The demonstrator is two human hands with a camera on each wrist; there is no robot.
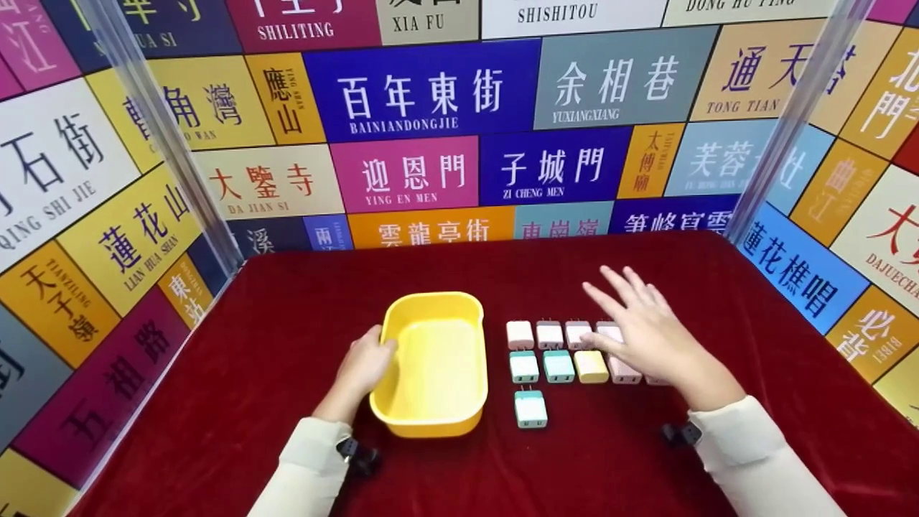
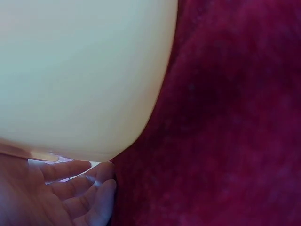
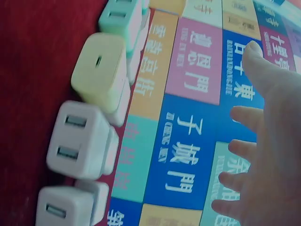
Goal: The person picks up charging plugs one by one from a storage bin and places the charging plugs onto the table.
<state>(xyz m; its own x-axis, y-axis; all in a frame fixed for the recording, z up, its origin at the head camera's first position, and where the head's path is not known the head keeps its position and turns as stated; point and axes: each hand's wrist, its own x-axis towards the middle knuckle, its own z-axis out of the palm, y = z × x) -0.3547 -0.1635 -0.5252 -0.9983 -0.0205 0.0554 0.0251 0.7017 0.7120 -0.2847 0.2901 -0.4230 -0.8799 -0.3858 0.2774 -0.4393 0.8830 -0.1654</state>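
A yellow plastic basin (image 1: 434, 359) sits on the red cloth, left of the chargers. My left hand (image 1: 364, 362) holds its left rim, thumb at the edge; in the left wrist view the fingers (image 2: 77, 190) lie along the basin's outer wall (image 2: 84, 84). My right hand (image 1: 642, 337) is spread open above the right end of the charger rows and holds nothing. Beneath it, pink chargers (image 1: 626, 371) are partly hidden. A yellow charger (image 1: 591, 367) lies between these and teal-and-white chargers (image 1: 558, 366). In the right wrist view the open hand (image 3: 273, 141) hovers clear of a two-port white charger (image 3: 77, 141).
Behind the second row stands a back row with a pale pink charger (image 1: 520, 335) at its left end. One teal-and-white charger (image 1: 530, 409) lies alone in front. Printed sign panels (image 1: 431, 93) enclose the table, with clear corner posts (image 1: 779, 122).
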